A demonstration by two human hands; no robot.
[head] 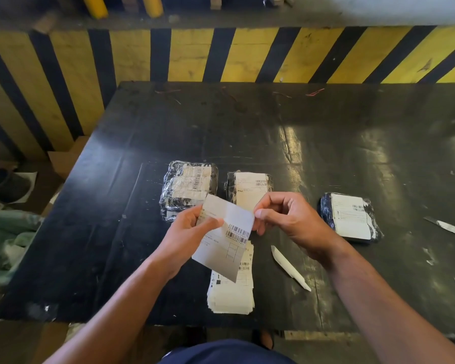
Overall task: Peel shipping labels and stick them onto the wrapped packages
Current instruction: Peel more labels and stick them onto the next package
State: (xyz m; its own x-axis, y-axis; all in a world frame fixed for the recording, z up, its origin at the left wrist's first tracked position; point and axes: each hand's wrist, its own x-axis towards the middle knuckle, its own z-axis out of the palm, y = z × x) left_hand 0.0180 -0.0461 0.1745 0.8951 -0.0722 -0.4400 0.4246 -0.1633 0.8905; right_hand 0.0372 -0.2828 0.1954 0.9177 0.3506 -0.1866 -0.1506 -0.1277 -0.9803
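**Both hands on one shipping label above the stack**

The left hand holds a shipping label up over the black tabletop, its thumb laid across the printed face and its fingers curled behind the sheet. The right hand pinches the label's right edge between thumb and forefinger, the remaining fingers curled in toward the palm. The label is tilted, barcode toward the right, and its upper part looks blank and pale grey; whether the backing has started to separate there cannot be told.

Directly under the held sheet lies a stack of labels, flat on the tabletop near the front edge. Just to its right rests a narrow white strip of backing paper, and a second strip lies well off to the right.

Three wrapped packages sit beyond the hands, each dark inside clear film. The left package carries barcoded labels on top and is partly covered by the held sheet. The middle package stands just beside it, a white label along its top. The right package is apart from the other two, also labelled.

Behind the tabletop runs a yellow-and-black striped wall. A cardboard box sits on the floor to the left.
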